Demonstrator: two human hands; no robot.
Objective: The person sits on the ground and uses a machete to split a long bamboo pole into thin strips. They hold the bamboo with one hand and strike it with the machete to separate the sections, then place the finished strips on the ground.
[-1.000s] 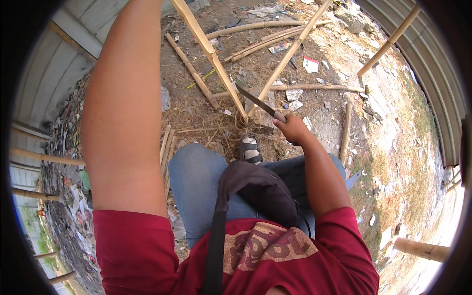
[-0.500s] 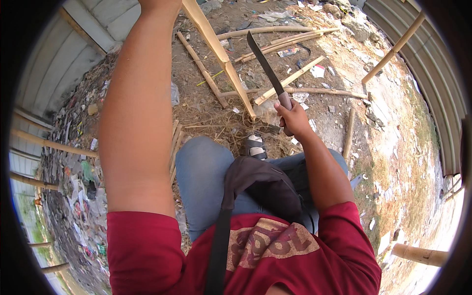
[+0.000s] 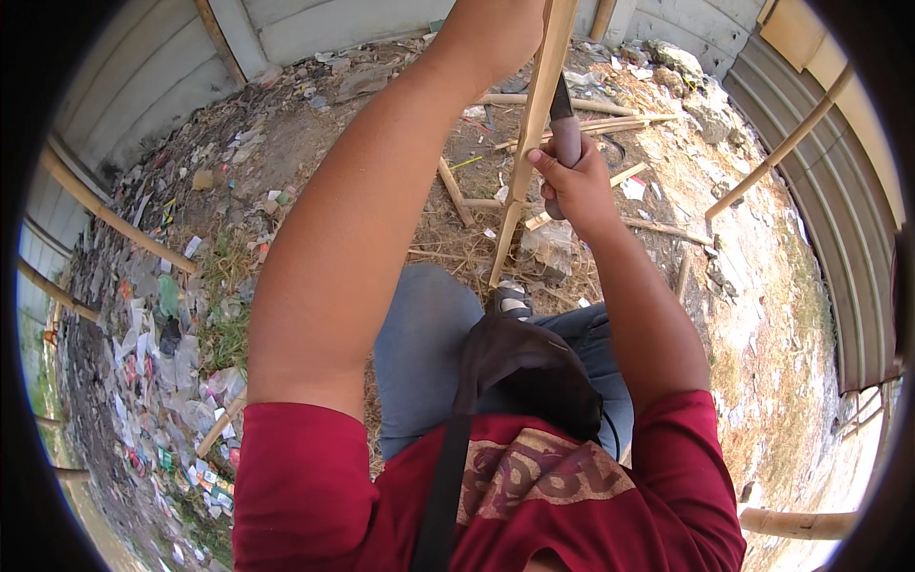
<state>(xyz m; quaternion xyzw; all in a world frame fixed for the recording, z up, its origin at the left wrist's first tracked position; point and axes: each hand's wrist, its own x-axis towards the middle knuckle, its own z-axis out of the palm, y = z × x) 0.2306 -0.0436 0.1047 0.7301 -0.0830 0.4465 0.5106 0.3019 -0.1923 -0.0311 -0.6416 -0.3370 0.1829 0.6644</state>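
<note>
A long split bamboo strip [image 3: 535, 129] stands upright and slightly tilted in front of me, its lower end down by my sandalled foot [image 3: 512, 300]. At the top edge of the view, my left hand [image 3: 500, 36] is closed on its upper part; the fingertips are mostly hidden. My right hand [image 3: 579, 181] grips the greyish handle of a machete [image 3: 568, 143], just right of the strip. The dark blade points away from me and passes partly behind the bamboo, so its far end is hidden.
Bamboo pieces [image 3: 610, 124] lie on the littered dirt ahead. A stone block [image 3: 548, 253] sits near my foot. Plastic rubbish [image 3: 143, 343] covers the left ground. Slanted bamboo poles [image 3: 782, 141] stand near the corrugated wall [image 3: 829, 205] at right and the panel wall [image 3: 143, 114] at left.
My left hand has swung to the right with the bamboo strip, which now stands steeper. The machete has come up beside the strip, and my view has shifted a little.
</note>
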